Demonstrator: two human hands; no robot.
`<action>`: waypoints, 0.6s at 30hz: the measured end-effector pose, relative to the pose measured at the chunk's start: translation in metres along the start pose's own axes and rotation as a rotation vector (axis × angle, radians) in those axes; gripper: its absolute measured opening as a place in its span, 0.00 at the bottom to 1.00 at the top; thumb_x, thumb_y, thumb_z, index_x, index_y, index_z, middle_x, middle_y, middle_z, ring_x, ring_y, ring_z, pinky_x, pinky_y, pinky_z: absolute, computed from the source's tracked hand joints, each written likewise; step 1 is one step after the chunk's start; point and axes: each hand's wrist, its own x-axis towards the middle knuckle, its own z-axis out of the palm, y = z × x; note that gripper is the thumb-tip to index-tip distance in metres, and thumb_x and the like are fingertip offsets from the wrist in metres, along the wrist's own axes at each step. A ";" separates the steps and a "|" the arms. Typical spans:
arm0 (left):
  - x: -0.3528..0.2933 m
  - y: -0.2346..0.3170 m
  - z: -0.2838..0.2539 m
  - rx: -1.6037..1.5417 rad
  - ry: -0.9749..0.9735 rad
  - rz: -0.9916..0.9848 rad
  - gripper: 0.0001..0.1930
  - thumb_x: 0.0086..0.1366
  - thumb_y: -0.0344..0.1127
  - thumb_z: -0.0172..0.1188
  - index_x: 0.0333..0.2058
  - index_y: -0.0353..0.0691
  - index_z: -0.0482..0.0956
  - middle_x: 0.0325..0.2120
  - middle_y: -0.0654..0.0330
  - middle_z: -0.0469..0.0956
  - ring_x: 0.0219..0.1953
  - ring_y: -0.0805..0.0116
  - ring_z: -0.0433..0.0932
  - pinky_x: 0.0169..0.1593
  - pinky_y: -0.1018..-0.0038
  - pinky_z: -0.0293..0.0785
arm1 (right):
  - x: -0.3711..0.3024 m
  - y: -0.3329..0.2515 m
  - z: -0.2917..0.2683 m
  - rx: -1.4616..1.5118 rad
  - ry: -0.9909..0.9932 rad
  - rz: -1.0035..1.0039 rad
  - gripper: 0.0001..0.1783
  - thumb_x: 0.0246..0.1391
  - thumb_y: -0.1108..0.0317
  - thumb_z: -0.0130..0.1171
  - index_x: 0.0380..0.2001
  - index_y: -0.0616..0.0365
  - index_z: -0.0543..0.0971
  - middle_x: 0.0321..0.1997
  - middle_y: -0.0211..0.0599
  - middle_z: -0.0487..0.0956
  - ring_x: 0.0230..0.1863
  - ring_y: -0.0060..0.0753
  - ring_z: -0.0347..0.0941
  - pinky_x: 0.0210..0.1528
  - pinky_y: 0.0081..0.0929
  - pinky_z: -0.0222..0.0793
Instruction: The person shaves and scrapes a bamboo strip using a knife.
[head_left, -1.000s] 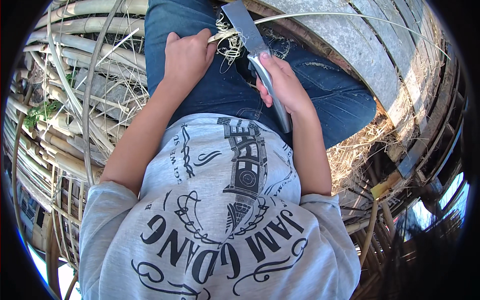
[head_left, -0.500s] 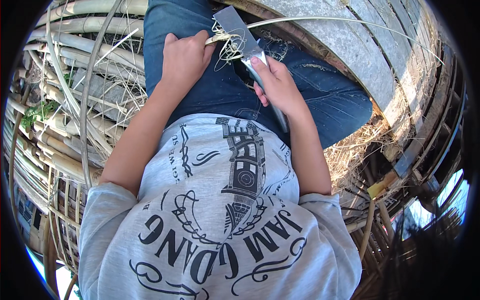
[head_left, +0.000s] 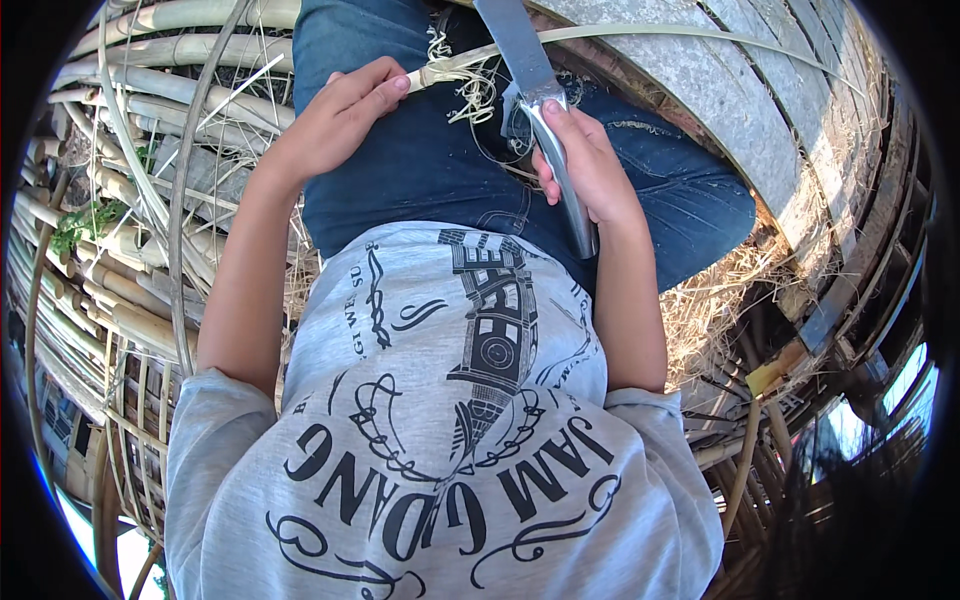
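Note:
Across my lap, my left hand [head_left: 350,112] grips the near end of a long pale bamboo strip [head_left: 620,32], thumb laid along it. Thin curled shavings [head_left: 474,95] cling to the strip just right of that hand. In my right hand [head_left: 582,160] is a broad-bladed knife [head_left: 518,48], its fingers wrapped around the metal handle. The blade points up and away, crossing the strip to the right of the curls. Beyond the blade the strip bows off to the far right. Whether the cutting edge touches the strip I cannot tell.
Bamboo poles [head_left: 215,55] and loose slivers lie to my left, with a small green plant [head_left: 85,222] among them. Grey boards [head_left: 690,70] stretch along the far right. Dry straw-like shavings [head_left: 715,310] are heaped beside my right leg.
The knife has shifted right along the strip, away from the curled shavings. My left hand has moved slightly left, and its thumb now lies more extended along the strip.

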 end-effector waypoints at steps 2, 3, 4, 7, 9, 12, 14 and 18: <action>-0.001 -0.003 -0.003 -0.064 -0.046 -0.012 0.13 0.74 0.41 0.48 0.33 0.39 0.70 0.21 0.69 0.63 0.27 0.79 0.60 0.32 0.78 0.58 | -0.002 -0.004 0.004 -0.081 0.043 -0.044 0.22 0.66 0.49 0.49 0.37 0.59 0.75 0.15 0.27 0.71 0.12 0.15 0.64 0.14 0.18 0.60; -0.001 -0.003 -0.004 -0.134 -0.089 -0.024 0.13 0.75 0.41 0.47 0.33 0.40 0.69 0.21 0.72 0.61 0.25 0.83 0.58 0.30 0.81 0.56 | -0.003 -0.005 0.005 -0.168 0.087 -0.085 0.21 0.66 0.50 0.50 0.36 0.59 0.75 0.15 0.26 0.70 0.12 0.14 0.63 0.14 0.17 0.60; -0.001 0.002 -0.003 -0.125 -0.093 -0.026 0.13 0.75 0.41 0.47 0.33 0.40 0.69 0.21 0.72 0.61 0.25 0.83 0.58 0.30 0.81 0.56 | -0.005 -0.005 0.006 -0.158 0.087 -0.088 0.21 0.66 0.50 0.50 0.36 0.59 0.75 0.15 0.26 0.70 0.12 0.14 0.63 0.14 0.17 0.60; 0.005 0.017 0.008 -0.200 -0.139 -0.027 0.11 0.75 0.41 0.49 0.33 0.42 0.69 0.22 0.75 0.61 0.23 0.86 0.56 0.26 0.84 0.53 | -0.009 -0.006 0.009 -0.161 0.060 -0.142 0.20 0.66 0.51 0.51 0.34 0.60 0.76 0.15 0.25 0.69 0.12 0.14 0.62 0.15 0.17 0.59; 0.007 0.015 0.014 -0.342 -0.167 -0.108 0.11 0.74 0.41 0.50 0.33 0.42 0.70 0.22 0.74 0.61 0.22 0.87 0.54 0.24 0.86 0.50 | -0.010 -0.007 0.009 -0.242 -0.003 -0.115 0.20 0.66 0.51 0.52 0.34 0.60 0.76 0.15 0.25 0.69 0.12 0.14 0.61 0.15 0.17 0.58; 0.004 0.010 0.015 -0.416 -0.185 -0.108 0.11 0.74 0.42 0.51 0.34 0.43 0.70 0.22 0.75 0.62 0.22 0.87 0.55 0.24 0.87 0.51 | -0.006 -0.001 0.002 -0.194 -0.042 -0.088 0.23 0.65 0.49 0.51 0.33 0.61 0.75 0.14 0.27 0.68 0.12 0.15 0.61 0.14 0.17 0.58; 0.000 0.009 0.016 -0.446 -0.199 -0.113 0.11 0.73 0.42 0.52 0.35 0.42 0.71 0.22 0.75 0.62 0.22 0.87 0.55 0.24 0.87 0.51 | -0.006 0.000 0.001 -0.160 -0.073 -0.067 0.24 0.65 0.47 0.51 0.33 0.61 0.75 0.14 0.27 0.68 0.11 0.15 0.61 0.13 0.17 0.58; 0.001 0.007 0.023 -0.426 -0.117 -0.052 0.11 0.73 0.41 0.52 0.35 0.39 0.74 0.23 0.73 0.67 0.24 0.87 0.59 0.26 0.85 0.56 | 0.000 -0.001 -0.010 -0.094 -0.154 0.026 0.27 0.65 0.44 0.50 0.32 0.61 0.74 0.15 0.28 0.69 0.11 0.15 0.62 0.12 0.17 0.58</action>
